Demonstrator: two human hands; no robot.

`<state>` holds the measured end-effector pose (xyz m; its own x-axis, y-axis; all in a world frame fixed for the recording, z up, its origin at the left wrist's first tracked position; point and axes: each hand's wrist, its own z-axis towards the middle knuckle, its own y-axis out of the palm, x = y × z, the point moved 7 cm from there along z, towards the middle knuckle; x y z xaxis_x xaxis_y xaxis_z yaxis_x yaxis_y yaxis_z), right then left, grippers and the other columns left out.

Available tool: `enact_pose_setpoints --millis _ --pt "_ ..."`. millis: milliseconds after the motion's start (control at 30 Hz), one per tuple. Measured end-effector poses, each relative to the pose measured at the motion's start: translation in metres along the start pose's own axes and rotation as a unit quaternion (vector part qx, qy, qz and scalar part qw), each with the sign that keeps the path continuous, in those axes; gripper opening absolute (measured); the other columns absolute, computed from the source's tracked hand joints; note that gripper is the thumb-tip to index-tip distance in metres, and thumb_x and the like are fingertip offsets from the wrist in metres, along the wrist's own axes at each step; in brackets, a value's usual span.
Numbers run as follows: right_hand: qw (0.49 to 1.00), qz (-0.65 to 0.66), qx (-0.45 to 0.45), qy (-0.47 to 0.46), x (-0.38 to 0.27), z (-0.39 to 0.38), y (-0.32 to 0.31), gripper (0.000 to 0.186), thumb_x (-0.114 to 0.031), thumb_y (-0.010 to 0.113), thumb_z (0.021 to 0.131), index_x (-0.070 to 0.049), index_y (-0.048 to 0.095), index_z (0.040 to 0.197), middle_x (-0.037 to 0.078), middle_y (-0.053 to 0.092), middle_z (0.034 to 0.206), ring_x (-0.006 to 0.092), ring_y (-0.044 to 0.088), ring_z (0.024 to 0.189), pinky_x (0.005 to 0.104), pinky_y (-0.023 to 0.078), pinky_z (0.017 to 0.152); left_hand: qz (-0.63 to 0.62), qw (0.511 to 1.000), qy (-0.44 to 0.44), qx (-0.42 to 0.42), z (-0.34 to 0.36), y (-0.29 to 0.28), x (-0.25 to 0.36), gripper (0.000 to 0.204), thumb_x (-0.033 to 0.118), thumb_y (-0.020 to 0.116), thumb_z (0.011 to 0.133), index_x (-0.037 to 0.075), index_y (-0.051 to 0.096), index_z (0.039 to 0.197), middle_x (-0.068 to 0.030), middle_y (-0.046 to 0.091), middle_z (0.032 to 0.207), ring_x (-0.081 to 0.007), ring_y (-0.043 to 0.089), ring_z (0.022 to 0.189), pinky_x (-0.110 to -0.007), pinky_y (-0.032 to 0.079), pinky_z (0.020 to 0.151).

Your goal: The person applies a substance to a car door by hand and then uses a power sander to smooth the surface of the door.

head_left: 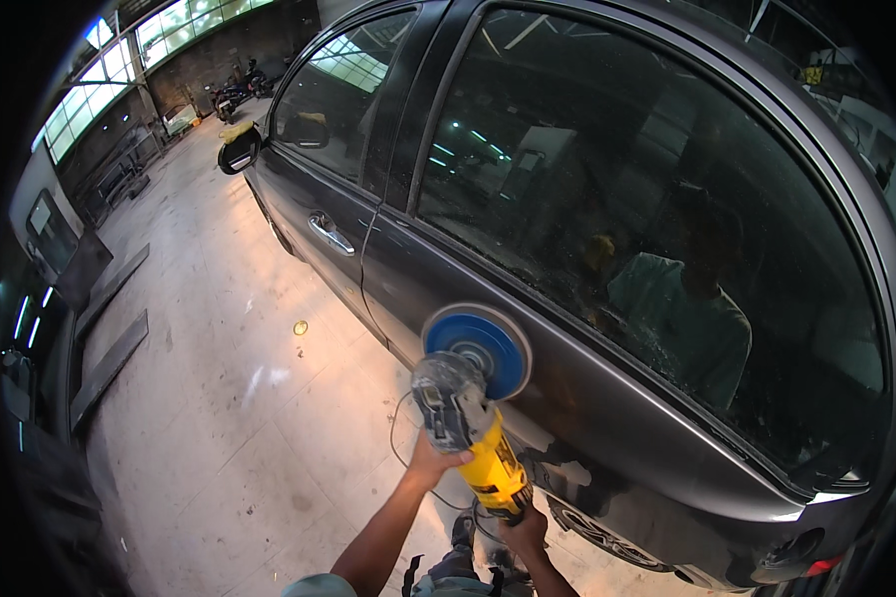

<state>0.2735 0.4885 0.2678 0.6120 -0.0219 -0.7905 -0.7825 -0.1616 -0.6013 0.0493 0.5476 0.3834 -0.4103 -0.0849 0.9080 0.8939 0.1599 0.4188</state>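
A yellow and black power polisher (496, 470) with a round blue pad (505, 350) is in both of my hands. My left hand (438, 460) is wrapped around the body just behind its dusty gear head. Further back, my right hand (526, 532) grips the rear end of the tool, its fingers partly hidden by the housing. The pad is against or very close to the rear door (560, 396) of a dark grey car, below the window; contact cannot be made out. Dull, patchy areas show on the lower panel.
A thin power cord (393, 438) loops down by my legs. The car's chrome door handle (331, 234) and side mirror (237, 151) jut out ahead. Long dark boards (110, 368) lie on the pale floor at left. Motorcycles (234, 95) stand far back.
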Motion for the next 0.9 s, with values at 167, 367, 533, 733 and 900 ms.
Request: enact_pose_setpoints --millis 167,367,533,733,900 --pt "0.991 -0.084 -0.099 0.023 -0.076 0.052 0.027 0.048 -0.025 0.069 0.066 -0.009 0.054 0.109 0.016 0.067 0.087 0.0366 0.064 0.084 0.0459 0.051 0.074 -0.076 0.994 0.046 0.06 0.046 -0.071 0.021 0.08 0.024 0.082 0.062 0.002 0.042 0.127 -0.0086 0.055 0.121 -0.0224 0.052 0.113 -0.034 0.039 0.099" --pt "0.986 -0.093 -0.134 -0.032 -0.14 0.094 0.041 0.049 -0.026 0.065 0.069 -0.014 0.048 0.114 0.019 0.066 0.086 0.0407 0.063 0.082 0.0486 0.05 0.073 -0.084 0.99 0.037 0.107 0.093 -0.139 0.05 0.072 0.039 0.076 0.07 -0.002 0.047 0.123 -0.0122 0.058 0.116 -0.0248 0.057 0.105 -0.036 0.046 0.094" --pt "0.987 -0.068 -0.133 -0.056 -0.153 0.091 0.038 0.052 -0.026 0.065 0.069 -0.014 0.047 0.116 0.02 0.066 0.085 0.0416 0.063 0.081 0.0501 0.05 0.072 -0.09 0.992 0.006 0.09 0.098 -0.135 0.063 0.071 0.033 0.076 0.071 0.002 0.044 0.126 -0.0109 0.057 0.117 -0.0218 0.058 0.104 -0.033 0.048 0.091" --pt "0.99 -0.083 -0.113 0.027 -0.107 0.041 0.002 0.056 -0.03 0.073 0.065 -0.014 0.05 0.114 0.016 0.066 0.081 0.0365 0.065 0.079 0.0444 0.051 0.071 -0.056 0.995 -0.001 0.081 0.059 -0.041 0.068 0.068 0.024 0.076 0.069 0.001 0.045 0.125 -0.0106 0.057 0.117 -0.0233 0.056 0.107 -0.034 0.045 0.094" --pt "0.999 -0.028 -0.012 -0.009 -0.05 -0.007 -0.041 0.047 -0.028 0.073 0.062 -0.011 0.056 0.103 0.015 0.066 0.077 0.0348 0.065 0.076 0.0453 0.052 0.068 -0.024 1.0 -0.002 0.016 0.019 0.043 0.058 0.067 0.016 0.08 0.063 0.0 0.049 0.121 -0.0087 0.059 0.113 -0.0197 0.056 0.105 -0.032 0.043 0.093"
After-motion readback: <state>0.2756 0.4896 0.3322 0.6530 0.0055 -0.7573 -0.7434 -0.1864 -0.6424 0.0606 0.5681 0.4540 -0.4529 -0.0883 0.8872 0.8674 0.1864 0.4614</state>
